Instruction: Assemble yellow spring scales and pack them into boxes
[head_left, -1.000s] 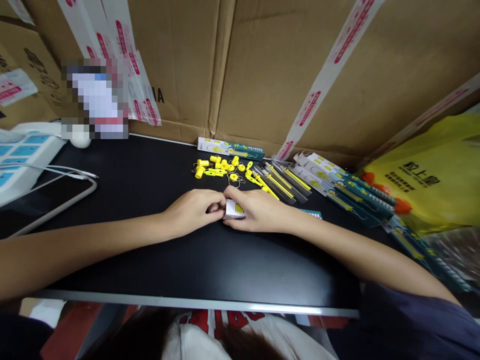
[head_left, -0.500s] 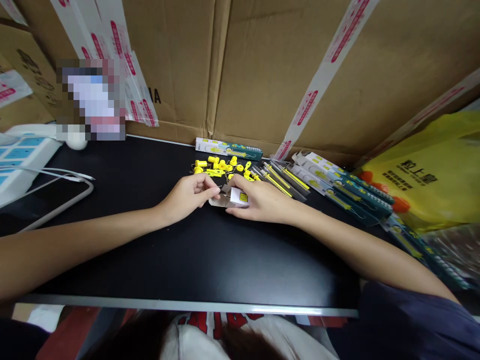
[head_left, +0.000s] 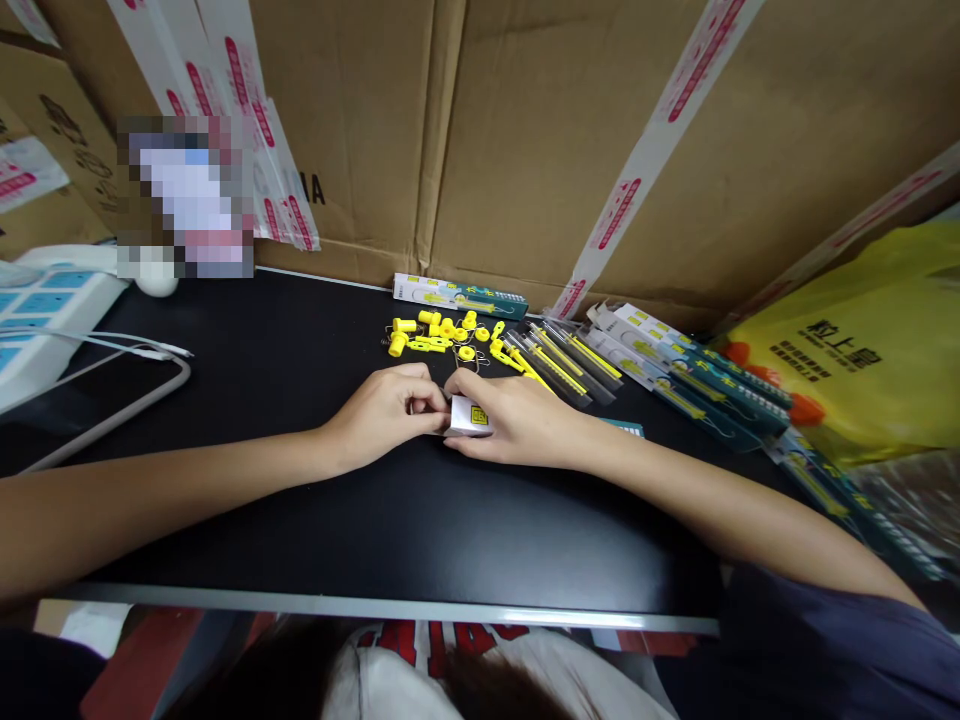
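Note:
My right hand (head_left: 525,418) is wrapped round a slim white and green cardboard box (head_left: 468,418). The box's white end, with a yellow printed square, shows between thumb and fingers, and its green far end sticks out behind the wrist. At the white end, the curled fingers of my left hand (head_left: 394,408) pinch the box's end flap; the fingers hide most of it. Just beyond my hands lies a loose heap of small yellow plastic parts (head_left: 439,330) with thin wire pieces. Several clear tubes with yellow strips (head_left: 551,362) lie to the right of the heap.
A matching printed box (head_left: 459,295) lies at the back against a large cardboard carton (head_left: 525,130). More such boxes (head_left: 690,370) are stacked at right by a yellow plastic bag (head_left: 862,340). At left are a white power strip (head_left: 56,310), cables and a phone (head_left: 97,410).
Both hands and the box have come slightly nearer the table's front edge. My left fingers have closed against the box end, whose open flaps showed before.

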